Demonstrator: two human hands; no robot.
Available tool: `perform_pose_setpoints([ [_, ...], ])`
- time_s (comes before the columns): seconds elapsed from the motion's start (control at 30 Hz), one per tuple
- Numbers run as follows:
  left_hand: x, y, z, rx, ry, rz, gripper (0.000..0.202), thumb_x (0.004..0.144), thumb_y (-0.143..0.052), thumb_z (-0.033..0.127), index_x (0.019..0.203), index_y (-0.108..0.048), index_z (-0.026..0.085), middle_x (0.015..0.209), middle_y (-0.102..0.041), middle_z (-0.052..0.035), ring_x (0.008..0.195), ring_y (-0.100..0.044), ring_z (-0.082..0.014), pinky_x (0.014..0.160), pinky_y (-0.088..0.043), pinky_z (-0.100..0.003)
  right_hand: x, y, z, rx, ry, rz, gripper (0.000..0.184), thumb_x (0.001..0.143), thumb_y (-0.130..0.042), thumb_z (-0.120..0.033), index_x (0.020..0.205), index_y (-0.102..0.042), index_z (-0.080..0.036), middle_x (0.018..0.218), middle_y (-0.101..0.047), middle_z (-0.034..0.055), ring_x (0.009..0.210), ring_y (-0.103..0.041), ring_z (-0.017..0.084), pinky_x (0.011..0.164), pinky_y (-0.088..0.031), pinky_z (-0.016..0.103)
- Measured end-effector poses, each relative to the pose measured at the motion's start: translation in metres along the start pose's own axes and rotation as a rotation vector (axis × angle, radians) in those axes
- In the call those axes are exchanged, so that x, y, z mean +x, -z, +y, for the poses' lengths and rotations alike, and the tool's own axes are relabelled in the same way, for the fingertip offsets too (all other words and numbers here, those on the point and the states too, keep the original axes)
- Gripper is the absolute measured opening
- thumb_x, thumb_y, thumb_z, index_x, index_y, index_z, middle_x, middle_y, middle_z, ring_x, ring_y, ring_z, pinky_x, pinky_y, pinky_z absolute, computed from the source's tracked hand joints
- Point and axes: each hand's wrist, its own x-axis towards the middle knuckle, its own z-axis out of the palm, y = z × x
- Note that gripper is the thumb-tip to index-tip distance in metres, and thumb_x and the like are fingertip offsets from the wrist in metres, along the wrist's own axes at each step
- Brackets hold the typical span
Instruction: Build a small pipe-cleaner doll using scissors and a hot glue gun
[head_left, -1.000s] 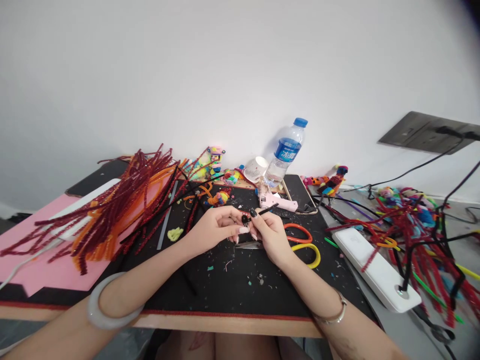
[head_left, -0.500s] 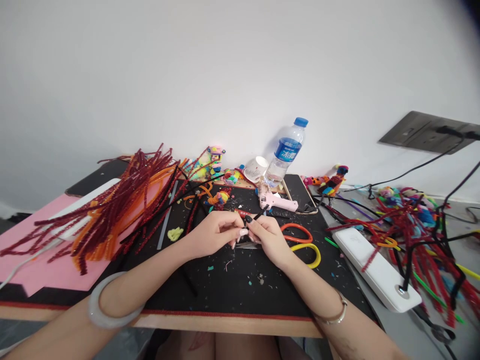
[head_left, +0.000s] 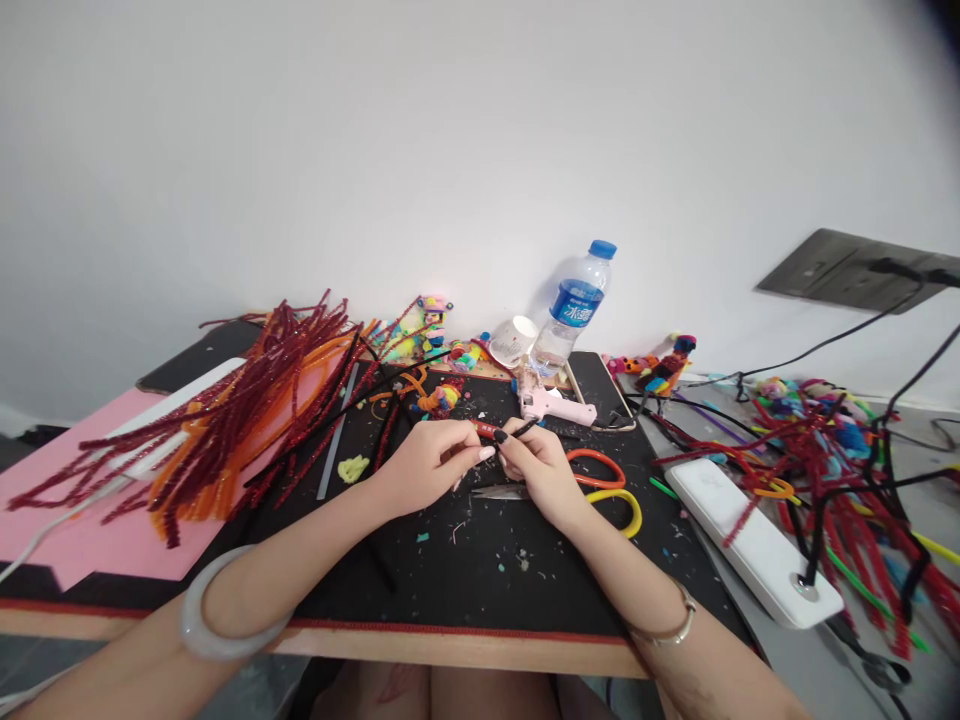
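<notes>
My left hand [head_left: 427,462] and my right hand [head_left: 536,463] meet over the middle of the black mat [head_left: 450,570]. Both pinch a short piece made of a red and a black pipe cleaner [head_left: 496,432]; the left fingers grip its red end, the right fingers its black end, which sticks up to the right. Just below my hands lie scissors [head_left: 592,480] with an orange and a yellow handle loop, blades pointing left. A pale bangle sits on my left wrist, a thin metal one on my right.
A heap of dark red and orange pipe cleaners [head_left: 225,420] covers the left, over a pink sheet [head_left: 67,500]. A pink glue gun [head_left: 551,405], water bottle [head_left: 570,310], white cup [head_left: 514,338] and small figures [head_left: 420,330] stand behind. A white power strip [head_left: 750,540] and tangled pipe cleaners [head_left: 840,470] lie right.
My hands have lowered slightly and drawn together. The black pipe cleaner end now points up less far than a second ago, and the small black loop between my fingers no longer shows.
</notes>
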Motion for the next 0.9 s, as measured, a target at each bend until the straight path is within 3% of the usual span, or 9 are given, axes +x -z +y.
perform_pose_setpoints([
  [0.17, 0.001, -0.001, -0.003, -0.033, 0.067, 0.056, 0.032, 0.087, -0.048, 0.031, 0.059, -0.041, 0.017, 0.046, -0.043, 0.0063, 0.043, -0.040, -0.0064, 0.047, -0.033, -0.019, -0.002, 0.002, -0.004, -0.139, 0.006, 0.013, 0.026, 0.081, -0.055, -0.033, 0.061, -0.049, -0.017, 0.051, -0.039, -0.0061, 0.045, -0.029, 0.006, 0.046, -0.021, 0.023],
  [0.27, 0.002, 0.000, -0.008, -0.296, 0.162, 0.082, 0.031, 0.087, -0.046, 0.039, 0.067, -0.047, 0.017, 0.050, -0.049, 0.0050, 0.042, -0.046, -0.0072, 0.044, -0.037, -0.019, -0.002, 0.002, -0.006, -0.157, 0.030, 0.046, 0.027, 0.083, -0.054, -0.033, 0.062, -0.053, -0.016, 0.052, -0.045, -0.0040, 0.047, -0.034, 0.007, 0.047, -0.024, 0.023],
  [0.37, 0.004, -0.001, -0.008, -0.584, 0.232, 0.131, 0.028, 0.084, -0.052, 0.043, 0.087, -0.056, 0.016, 0.066, -0.060, 0.0007, 0.051, -0.055, -0.0092, 0.047, -0.043, -0.020, -0.003, -0.002, -0.006, -0.102, 0.073, 0.154, 0.027, 0.086, -0.051, -0.037, 0.069, -0.054, -0.017, 0.055, -0.046, -0.0031, 0.048, -0.034, 0.008, 0.046, -0.023, 0.023],
  [0.43, 0.004, -0.003, -0.005, -0.677, 0.275, 0.097, 0.029, 0.079, -0.060, 0.041, 0.094, -0.060, 0.015, 0.067, -0.062, -0.0002, 0.054, -0.057, -0.0098, 0.050, -0.045, -0.020, -0.005, -0.005, -0.006, -0.110, 0.106, 0.188, 0.028, 0.089, -0.047, -0.039, 0.072, -0.052, -0.018, 0.057, -0.044, -0.0035, 0.048, -0.032, 0.008, 0.046, -0.024, 0.023],
  [0.53, 0.003, -0.008, 0.002, -0.709, 0.322, 0.044, 0.024, 0.078, -0.063, 0.036, 0.087, -0.064, 0.014, 0.059, -0.059, 0.0013, 0.051, -0.054, -0.0081, 0.048, -0.042, -0.018, -0.009, -0.010, -0.006, -0.318, 0.199, 0.135, 0.026, 0.091, -0.044, -0.035, 0.072, -0.049, -0.019, 0.062, -0.045, -0.0024, 0.053, -0.037, 0.010, 0.051, -0.030, 0.024],
  [0.67, 0.001, -0.011, 0.001, -0.729, 0.319, 0.147, 0.023, 0.079, -0.062, 0.037, 0.073, -0.060, 0.014, 0.054, -0.053, 0.0036, 0.048, -0.049, -0.0058, 0.045, -0.038, -0.016, -0.011, -0.011, -0.005, -0.658, 0.318, -0.042, 0.020, 0.090, -0.043, -0.026, 0.072, -0.049, -0.019, 0.064, -0.048, -0.0012, 0.058, -0.042, 0.012, 0.057, -0.032, 0.025],
  [0.73, 0.002, -0.009, -0.002, -0.733, 0.281, 0.225, 0.026, 0.081, -0.061, 0.037, 0.070, -0.055, 0.015, 0.052, -0.052, 0.0045, 0.048, -0.050, -0.0057, 0.047, -0.039, -0.016, -0.009, -0.006, -0.005, -0.757, 0.329, -0.060, 0.022, 0.089, -0.045, -0.024, 0.067, -0.045, -0.020, 0.060, -0.044, -0.0027, 0.054, -0.039, 0.011, 0.054, -0.029, 0.024],
  [0.9, 0.004, 0.000, -0.005, -0.686, 0.206, 0.350, 0.025, 0.087, -0.050, 0.039, 0.076, -0.040, 0.019, 0.066, -0.061, 0.0043, 0.038, -0.049, -0.0048, 0.039, -0.034, -0.017, 0.000, 0.021, -0.009, -0.963, 0.339, 0.252, 0.033, 0.089, -0.044, -0.027, 0.057, -0.040, -0.020, 0.053, -0.040, -0.0030, 0.050, -0.038, 0.012, 0.053, -0.027, 0.025],
])
